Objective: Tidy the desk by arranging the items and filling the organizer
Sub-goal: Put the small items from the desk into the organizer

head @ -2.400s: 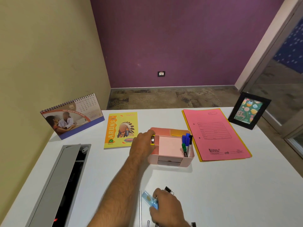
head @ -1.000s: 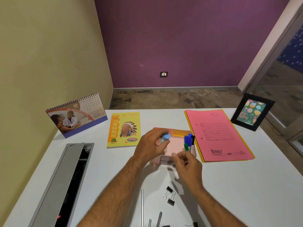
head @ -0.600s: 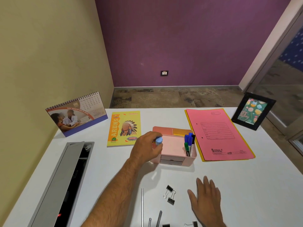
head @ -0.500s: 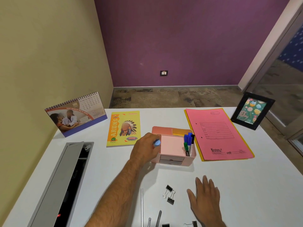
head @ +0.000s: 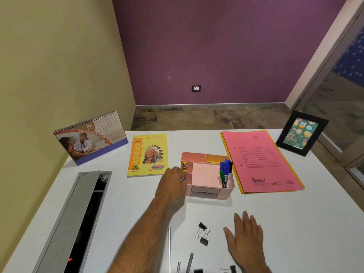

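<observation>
The pink organizer stands mid-desk with several markers upright at its right, pink notes in the middle and a small yellow item in a left slot. My left hand is at the organizer's front-left corner, fingers curled round a small light-blue item, of which only a sliver shows. My right hand lies flat on the desk, fingers straight, holding nothing. Two black binder clips lie just left of it.
A thin metal rod, pens and more clips lie along the near edge. A yellow notebook, desk calendar, pink folder and photo frame line the back. An open grey cable tray runs along the left.
My left hand has lowered the light-blue item down beside the organizer's left compartments, so most of it is now hidden. My right hand has stayed flat on the desk.
</observation>
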`<act>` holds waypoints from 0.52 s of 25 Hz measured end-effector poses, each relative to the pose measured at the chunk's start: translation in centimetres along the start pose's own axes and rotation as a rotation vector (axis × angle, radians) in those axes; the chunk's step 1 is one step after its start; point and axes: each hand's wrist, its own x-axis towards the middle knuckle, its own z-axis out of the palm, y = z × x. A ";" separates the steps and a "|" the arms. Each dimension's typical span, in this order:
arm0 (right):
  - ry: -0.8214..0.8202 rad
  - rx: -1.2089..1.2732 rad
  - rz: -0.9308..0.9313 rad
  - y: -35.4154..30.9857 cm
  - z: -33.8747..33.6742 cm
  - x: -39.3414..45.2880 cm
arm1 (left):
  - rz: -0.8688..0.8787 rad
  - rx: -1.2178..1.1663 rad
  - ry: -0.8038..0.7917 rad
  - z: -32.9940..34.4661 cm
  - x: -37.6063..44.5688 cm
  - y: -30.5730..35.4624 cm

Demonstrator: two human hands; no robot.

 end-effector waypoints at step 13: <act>-0.174 -0.084 -0.091 0.0 -2.4 -0.2 | -0.231 -0.137 0.047 -0.5 -5.5 -0.4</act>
